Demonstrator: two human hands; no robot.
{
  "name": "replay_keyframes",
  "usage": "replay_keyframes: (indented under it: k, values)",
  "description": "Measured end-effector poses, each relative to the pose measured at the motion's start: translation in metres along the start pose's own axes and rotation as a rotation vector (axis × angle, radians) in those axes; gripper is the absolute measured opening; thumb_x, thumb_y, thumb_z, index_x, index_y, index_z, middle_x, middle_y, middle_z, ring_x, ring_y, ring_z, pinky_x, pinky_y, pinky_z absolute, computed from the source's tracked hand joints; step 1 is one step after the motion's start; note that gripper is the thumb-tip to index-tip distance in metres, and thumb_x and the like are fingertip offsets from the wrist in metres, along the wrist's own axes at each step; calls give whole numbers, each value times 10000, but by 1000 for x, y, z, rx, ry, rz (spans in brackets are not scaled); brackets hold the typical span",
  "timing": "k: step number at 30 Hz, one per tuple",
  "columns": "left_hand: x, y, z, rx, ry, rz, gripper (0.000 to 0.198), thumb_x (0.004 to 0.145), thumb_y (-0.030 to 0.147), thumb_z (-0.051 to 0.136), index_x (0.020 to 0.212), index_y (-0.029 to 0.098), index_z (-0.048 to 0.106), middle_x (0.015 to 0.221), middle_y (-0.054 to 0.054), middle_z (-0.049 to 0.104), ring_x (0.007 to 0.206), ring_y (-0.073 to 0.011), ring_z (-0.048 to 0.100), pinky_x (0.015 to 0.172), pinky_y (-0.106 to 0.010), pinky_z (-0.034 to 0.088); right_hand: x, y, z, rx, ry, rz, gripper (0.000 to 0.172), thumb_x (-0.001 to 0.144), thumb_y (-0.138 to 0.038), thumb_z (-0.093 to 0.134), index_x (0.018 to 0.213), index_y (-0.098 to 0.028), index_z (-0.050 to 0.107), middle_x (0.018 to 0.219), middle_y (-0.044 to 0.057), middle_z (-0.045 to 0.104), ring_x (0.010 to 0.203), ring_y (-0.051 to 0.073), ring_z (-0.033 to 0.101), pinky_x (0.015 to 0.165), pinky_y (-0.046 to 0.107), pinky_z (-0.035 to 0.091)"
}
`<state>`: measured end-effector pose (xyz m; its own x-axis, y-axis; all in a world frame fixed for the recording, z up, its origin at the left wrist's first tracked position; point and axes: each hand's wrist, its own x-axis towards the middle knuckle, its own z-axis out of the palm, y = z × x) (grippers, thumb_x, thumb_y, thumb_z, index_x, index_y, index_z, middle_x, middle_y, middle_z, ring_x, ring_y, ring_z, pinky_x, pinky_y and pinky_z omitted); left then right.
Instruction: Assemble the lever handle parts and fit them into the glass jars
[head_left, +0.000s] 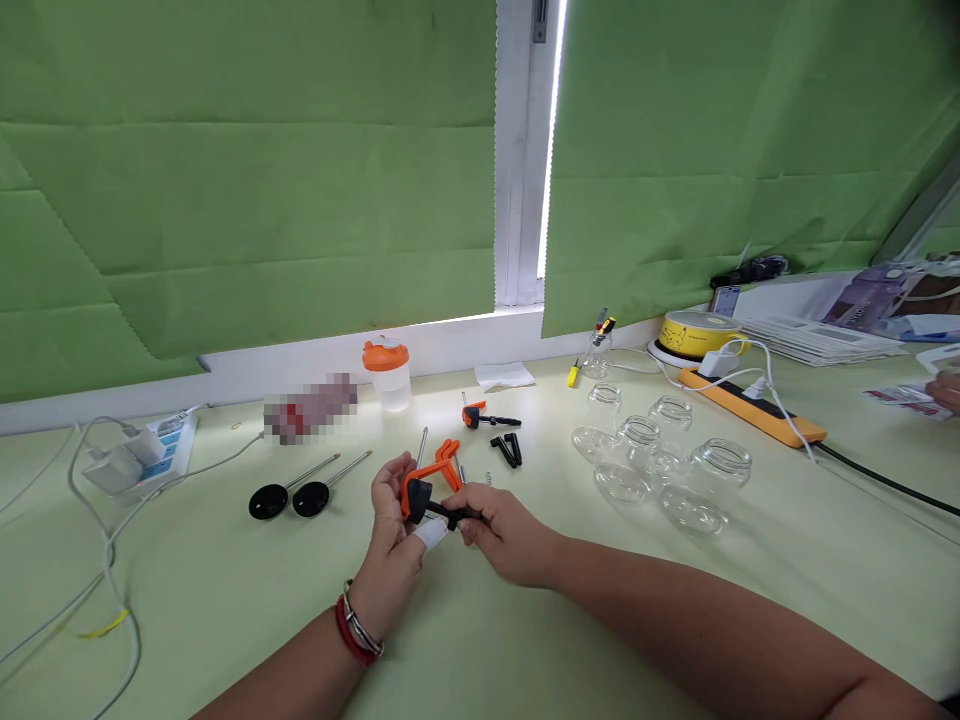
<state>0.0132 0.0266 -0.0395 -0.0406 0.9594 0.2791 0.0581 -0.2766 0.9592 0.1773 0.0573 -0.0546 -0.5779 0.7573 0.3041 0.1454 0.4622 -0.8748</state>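
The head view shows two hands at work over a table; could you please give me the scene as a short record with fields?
Left hand: holds the orange end of an orange-and-black part
Right hand: grips the black end of that part
Beyond the hands: orange piece, two black pieces, second orange-and-black part
Left of the hands: two black discs with metal rods
Right of the hands: four clear jars
Back: cup with an orange lid
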Motion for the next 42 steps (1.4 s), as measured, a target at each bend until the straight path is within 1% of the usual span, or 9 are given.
replay_keyframes:
  k: [3, 6, 9, 14, 22, 27, 31, 36, 42]
  values:
    - [-3, -6, 2, 64, -27, 171, 664, 748, 168, 571, 1298, 284, 218, 1466, -90, 165, 1377, -243, 139, 1096, -487, 198, 2, 1, 6, 349, -7, 166, 258, 809, -161, 505, 1061, -182, 552, 697, -24, 508, 633, 103, 487, 631, 267, 408]
    - [-6, -10, 3, 200, -29, 277, 775, 724, 188, 623, 1339, 281, 161, 1460, -106, 163, 1369, -270, 167, 1093, -511, 202, 5, -2, 10, 626, 7, 255, 241, 761, -234, 597, 992, -174, 567, 726, -19, 536, 585, 80, 461, 565, 243, 378]
    - [-7, -5, 3, 392, -44, 329, 938, 661, 219, 697, 1381, 287, 100, 1477, -107, 119, 1366, -305, 151, 1089, -529, 217, 6, -7, 9, 765, 19, 315, 318, 693, -280, 678, 969, -159, 574, 743, 3, 583, 578, 86, 471, 508, 225, 341]
    - [-6, 3, -1, 690, -102, 360, 1007, 689, 295, 680, 1435, 254, 5, 1485, -124, 143, 1363, -328, 130, 1070, -553, 241, 5, -9, 7, 924, 23, 328, 380, 633, -293, 747, 931, -142, 567, 718, 16, 623, 599, 116, 541, 541, 249, 373]
    - [-4, 0, 2, 858, -134, 400, 1236, 544, 438, 742, 1440, 181, -71, 1410, -206, 189, 1304, -394, 195, 973, -579, 349, 3, -2, 12, 1036, -39, 296, 322, 693, -234, 722, 950, -144, 551, 757, 25, 638, 633, 150, 619, 701, 351, 449]
    - [-4, 1, 4, 928, -156, 455, 1224, 506, 448, 731, 1440, 158, -7, 1383, -208, 197, 1287, -400, 215, 976, -573, 345, 3, -3, 19, 1104, -24, 316, 297, 692, -194, 721, 942, -140, 570, 761, 19, 630, 669, 130, 606, 693, 309, 450]
    - [-5, 4, 7, 950, -167, 432, 1182, 494, 417, 733, 1432, 145, 66, 1385, -197, 195, 1289, -382, 215, 991, -548, 340, 3, -8, 20, 1129, 9, 362, 331, 647, -196, 754, 918, -136, 573, 769, 18, 634, 667, 127, 601, 684, 301, 452]
    - [-7, 4, 10, 979, -139, 426, 1080, 507, 374, 724, 1412, 149, 180, 1358, -182, 260, 1284, -371, 229, 1017, -537, 304, 3, -14, 20, 1139, 51, 441, 332, 601, -185, 779, 863, -143, 580, 763, 2, 635, 678, 116, 601, 717, 292, 449]
    - [-8, 2, 10, 979, -153, 420, 1106, 484, 427, 739, 1411, 154, 200, 1360, -187, 257, 1283, -394, 219, 1008, -562, 295, 1, -12, 22, 1163, 28, 435, 348, 592, -184, 784, 875, -151, 584, 828, 16, 648, 756, 137, 619, 782, 315, 448]
